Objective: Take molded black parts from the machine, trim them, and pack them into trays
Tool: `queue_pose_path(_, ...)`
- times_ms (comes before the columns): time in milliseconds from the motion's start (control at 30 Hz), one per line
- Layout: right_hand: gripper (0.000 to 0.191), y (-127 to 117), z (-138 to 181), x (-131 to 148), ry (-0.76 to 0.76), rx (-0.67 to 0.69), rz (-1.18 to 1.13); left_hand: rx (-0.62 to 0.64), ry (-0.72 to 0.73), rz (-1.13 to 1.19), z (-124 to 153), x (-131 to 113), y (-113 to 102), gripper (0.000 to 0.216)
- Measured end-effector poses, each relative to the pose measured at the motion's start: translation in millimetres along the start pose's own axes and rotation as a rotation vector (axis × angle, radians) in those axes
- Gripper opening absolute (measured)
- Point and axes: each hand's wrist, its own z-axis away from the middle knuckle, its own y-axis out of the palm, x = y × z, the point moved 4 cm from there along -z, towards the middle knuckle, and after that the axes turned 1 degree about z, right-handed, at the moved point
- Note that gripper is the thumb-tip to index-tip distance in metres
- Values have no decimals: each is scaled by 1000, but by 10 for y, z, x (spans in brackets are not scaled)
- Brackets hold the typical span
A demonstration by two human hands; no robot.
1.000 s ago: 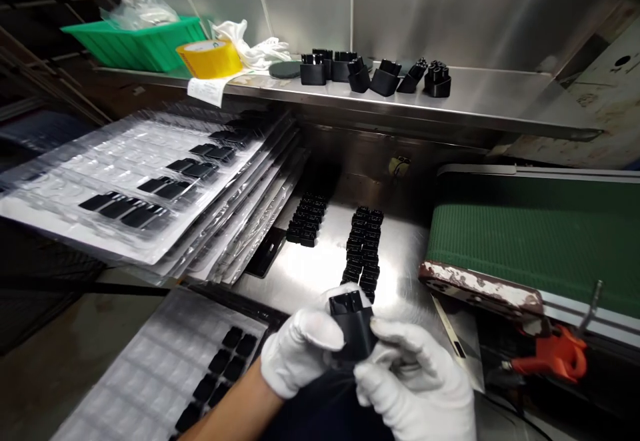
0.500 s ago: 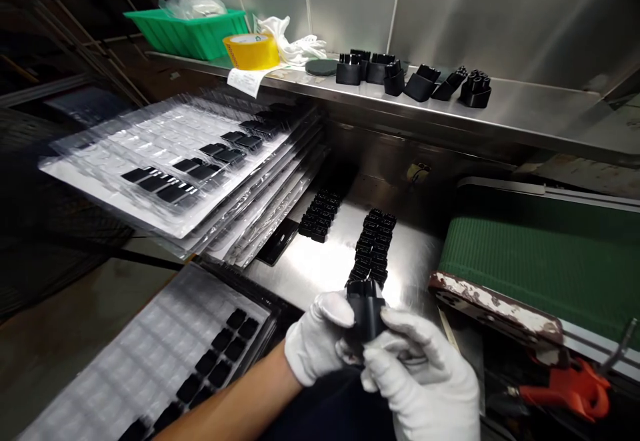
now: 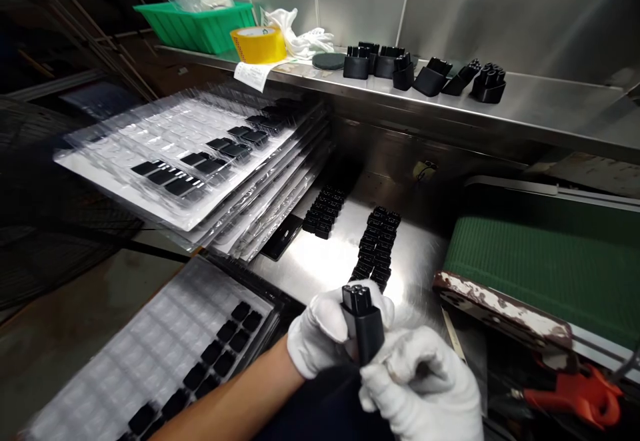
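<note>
A black plastic connector housing, with a cluster of round sockets at its top, stands tilted in my gloved left hand. The left thumb presses its near side while the fingers wrap behind it. My gloved right hand is closed in a pinch at the housing's lower end, its fingertips against or just beside the bottom edge. Whatever may lie between those fingertips is hidden. Just beyond my hands, a double row of small black parts lies on the metal bench. Another double row of black parts lies farther left.
Stacked clear trays with black parts rise at left; a lower tray sits nearer. The shelf carries several black housings, yellow tape and a green basket. A green conveyor belt and orange-handled tool are at right.
The housing has turned and tilted in my left hand, so its socketed top faces me more. My right fingers have slid down from its side to its lower end. The view has shifted slightly.
</note>
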Motion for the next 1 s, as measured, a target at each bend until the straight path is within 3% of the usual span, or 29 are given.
queue_pose_path(467,27,-17,29,-22,101,8,-68,-32,-63,16,64,26,-34,34)
queue_pose_path(667,32,-32,38,-31,179,-115,-78,3,-163,87,66,50,-32,26)
queue_pose_path(867,30,-28,38,-67,270,-131,-129,-47,-236,273,130,46,57,23)
queue_pose_path(1000,25,-73,18,-99,273,-81,-185,-113,-264,254,145,44,98,21)
